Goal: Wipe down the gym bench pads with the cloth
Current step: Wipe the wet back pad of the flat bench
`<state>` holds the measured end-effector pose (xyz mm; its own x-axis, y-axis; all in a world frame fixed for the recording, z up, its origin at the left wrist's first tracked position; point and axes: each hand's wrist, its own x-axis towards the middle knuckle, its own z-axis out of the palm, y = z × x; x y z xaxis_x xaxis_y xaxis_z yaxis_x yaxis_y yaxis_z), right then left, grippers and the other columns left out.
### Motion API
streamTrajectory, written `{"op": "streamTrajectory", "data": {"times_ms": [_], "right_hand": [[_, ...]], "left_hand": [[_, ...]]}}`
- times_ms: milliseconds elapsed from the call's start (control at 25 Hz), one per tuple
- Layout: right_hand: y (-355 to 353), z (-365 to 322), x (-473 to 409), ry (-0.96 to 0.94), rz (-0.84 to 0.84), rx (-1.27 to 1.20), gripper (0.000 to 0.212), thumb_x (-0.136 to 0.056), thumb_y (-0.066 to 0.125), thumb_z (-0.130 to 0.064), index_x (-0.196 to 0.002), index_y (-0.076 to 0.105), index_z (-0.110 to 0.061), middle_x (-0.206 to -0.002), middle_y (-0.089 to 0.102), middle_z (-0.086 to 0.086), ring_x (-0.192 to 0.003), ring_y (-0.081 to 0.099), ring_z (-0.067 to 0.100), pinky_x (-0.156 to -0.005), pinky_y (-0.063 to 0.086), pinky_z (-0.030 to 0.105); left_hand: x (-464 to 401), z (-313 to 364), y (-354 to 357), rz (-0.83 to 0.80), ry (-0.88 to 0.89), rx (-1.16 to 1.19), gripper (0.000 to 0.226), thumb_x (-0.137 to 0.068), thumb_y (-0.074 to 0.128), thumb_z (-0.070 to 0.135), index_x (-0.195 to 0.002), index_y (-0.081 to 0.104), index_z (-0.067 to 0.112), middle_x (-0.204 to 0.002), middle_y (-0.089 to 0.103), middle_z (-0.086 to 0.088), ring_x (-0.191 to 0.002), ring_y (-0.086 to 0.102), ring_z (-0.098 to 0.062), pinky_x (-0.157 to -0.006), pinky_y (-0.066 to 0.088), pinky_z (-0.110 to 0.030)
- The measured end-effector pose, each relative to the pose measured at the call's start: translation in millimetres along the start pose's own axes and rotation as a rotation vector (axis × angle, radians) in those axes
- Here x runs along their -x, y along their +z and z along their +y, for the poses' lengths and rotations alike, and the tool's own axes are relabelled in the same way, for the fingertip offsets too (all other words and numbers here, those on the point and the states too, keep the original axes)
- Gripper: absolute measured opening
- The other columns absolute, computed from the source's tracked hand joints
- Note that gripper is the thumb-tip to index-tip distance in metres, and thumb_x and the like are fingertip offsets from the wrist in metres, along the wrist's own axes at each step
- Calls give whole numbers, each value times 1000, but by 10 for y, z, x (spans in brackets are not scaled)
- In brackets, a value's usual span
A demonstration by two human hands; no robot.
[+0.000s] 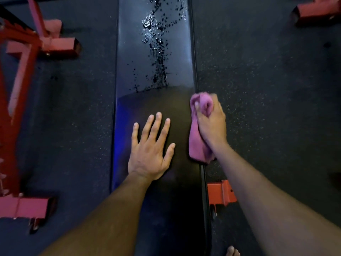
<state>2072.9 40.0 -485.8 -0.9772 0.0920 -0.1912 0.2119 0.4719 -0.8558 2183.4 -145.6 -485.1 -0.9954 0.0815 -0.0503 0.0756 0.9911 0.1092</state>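
Note:
A long black bench pad [129, 52] runs up the middle of the head view. Its far half carries a trail of wet droplets [156, 52]; the near half looks dull and smooth. My left hand [150, 150] lies flat on the near part of the pad, fingers spread, holding nothing. My right hand [210, 122] is closed around a bunched pink cloth [198, 145] at the pad's right edge, with the cloth hanging down over that edge.
Dark speckled rubber flooring [267, 89] lies on both sides of the bench. Red metal frame parts [27, 58] stand at the left, a red foot [317, 10] at the top right, and a red bench bracket [220, 194] under my right forearm. A bare toe [232, 251] shows at the bottom.

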Motion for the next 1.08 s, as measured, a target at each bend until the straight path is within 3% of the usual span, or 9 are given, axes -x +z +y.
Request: {"op": "streamTrajectory", "data": {"times_ms": [120,200,360,440,520,720,840,1080], "right_hand": [[-195,219,790,20,-79,-70,44,-99,53,-49,-138,54,-28,-132,58,-8,-122,58,9,-105,50,40],[-280,352,1176,15,-131,-91,45,-99,55,-49,-138,56,-27,-138,56,-14,-128,54,3,-111,45,34],[-94,110,400,23,-97,-30,28,-100,55,-47,-115,57,-24,-114,65,-5,-106,64,15,-93,54,53],[-7,-68,-157,33,-6,30,17,-101,56,-40,-108,54,-24,-109,64,-5,-100,63,15,-89,55,52],[30,-111,-239,57,25,33,23,-101,57,-45,-112,56,-25,-107,66,-5,-97,64,15,-89,56,45],[-296,285,983,119,-155,43,56,-97,51,-61,-134,63,-21,-124,71,3,-115,66,19,-101,53,38],[-387,361,1282,108,-212,-8,52,-97,52,-60,-134,61,-25,-124,69,-5,-116,64,11,-104,51,40],[-28,-97,-83,93,-73,26,29,-104,54,-43,-123,54,-22,-112,65,-6,-102,62,13,-83,48,32]], "left_hand": [[4,0,12,18,5,-7,72,-102,31,54,-165,22,22,-174,15,-7,-161,13,-26,-127,11,-63],[4,-12,18,10,4,-6,72,-102,30,54,-166,21,21,-174,15,-7,-161,13,-26,-127,9,-62],[-3,-5,5,10,6,-11,72,-102,30,55,-166,23,21,-174,15,-7,-161,13,-27,-127,9,-62],[16,11,7,21,16,-8,72,-102,30,54,-165,24,21,-174,16,-7,-161,14,-27,-127,11,-63],[2,17,-1,21,2,-9,71,-102,31,54,-165,25,21,-174,17,-7,-161,15,-27,-126,12,-63],[-4,0,-9,10,3,-2,71,-102,32,54,-165,23,21,-174,15,-7,-161,14,-27,-127,8,-62],[8,9,8,12,-2,-8,72,-102,32,53,-165,22,21,-174,14,-7,-161,12,-26,-127,9,-62],[17,-22,26,22,16,-21,72,-102,32,53,-166,23,20,-174,16,-9,-161,12,-28,-127,9,-63]]}}
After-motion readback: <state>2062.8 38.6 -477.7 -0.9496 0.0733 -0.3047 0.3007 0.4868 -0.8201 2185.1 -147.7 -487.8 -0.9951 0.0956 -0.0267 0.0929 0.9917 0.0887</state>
